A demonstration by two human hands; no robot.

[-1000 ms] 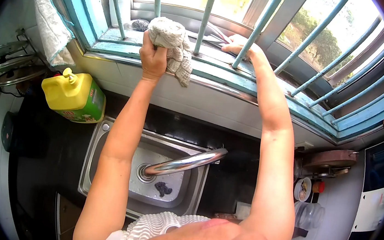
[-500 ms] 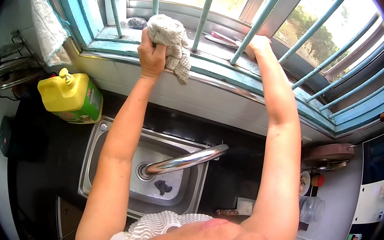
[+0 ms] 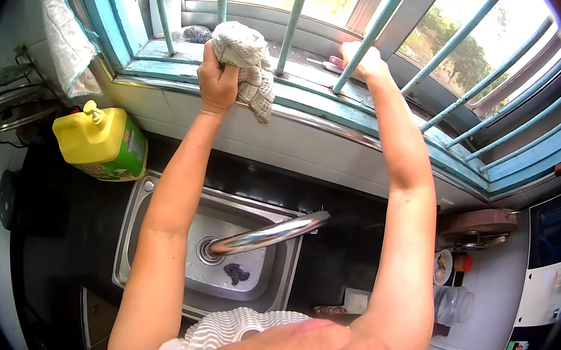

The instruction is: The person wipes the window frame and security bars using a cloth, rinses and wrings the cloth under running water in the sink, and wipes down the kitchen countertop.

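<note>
My left hand (image 3: 217,81) is closed round a crumpled, pale waffle-weave cloth (image 3: 243,53), held at the front of the window ledge. Part of the cloth hangs over the edge. Beyond the blue bars, my right hand (image 3: 364,59) reaches onto the sill (image 3: 304,71). Its fingers are bent and partly hidden by a bar. A small red-handled tool (image 3: 335,61) lies right beside these fingers; whether they grip it cannot be made out. A white bottle (image 3: 166,5) and a dark scouring pad (image 3: 196,34) are at the sill's left end.
Below is a steel sink (image 3: 263,288) with a curved faucet (image 3: 271,233) and a dark scrubber (image 3: 236,274). A yellow-green jug (image 3: 105,141) stands left of it. Pot lids (image 3: 24,98) and a hanging towel (image 3: 71,30) are at the left, a white bowl (image 3: 442,266) at the right.
My right hand first left the pale and red-handled tools and moved right, then came back left beside the red handle. My left hand still holds the cloth, nearly in place.
</note>
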